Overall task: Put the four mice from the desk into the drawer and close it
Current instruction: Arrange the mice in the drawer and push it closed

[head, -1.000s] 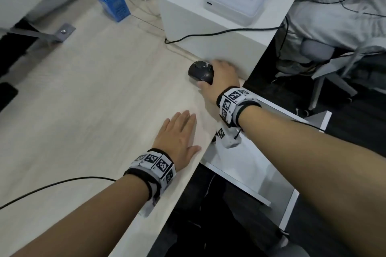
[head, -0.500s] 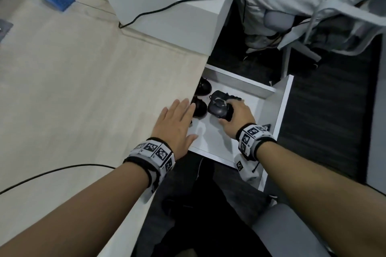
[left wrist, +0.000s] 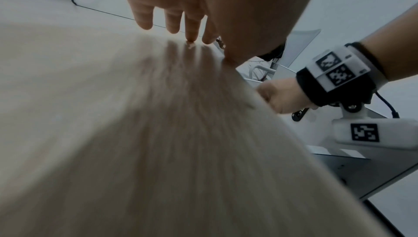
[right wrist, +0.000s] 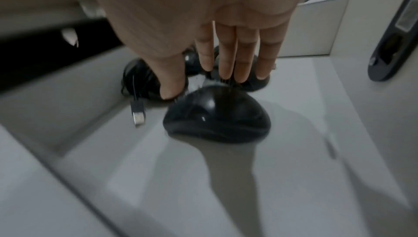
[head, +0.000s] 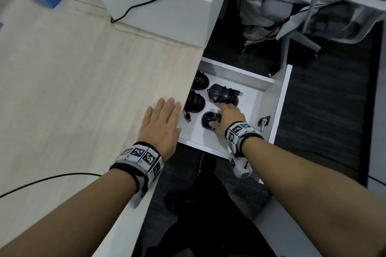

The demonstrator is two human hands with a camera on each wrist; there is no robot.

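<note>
Left hand (head: 161, 126) flat on pale woodgrain desk (head: 83, 89), right hand (head: 226, 120) fingers straight, seemingly touching glossy domed mouse (head: 210, 121)

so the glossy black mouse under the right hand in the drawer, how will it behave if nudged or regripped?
The nearest mouse has a shiny domed shell, so fingers would probably slip on top; a side pinch seems safer. It sits flat on the smooth drawer floor, so a push likely slides it, not tips. No cord shows on it, so it probably lifts free, unlike the neighbour with the loose USB plug.
</note>
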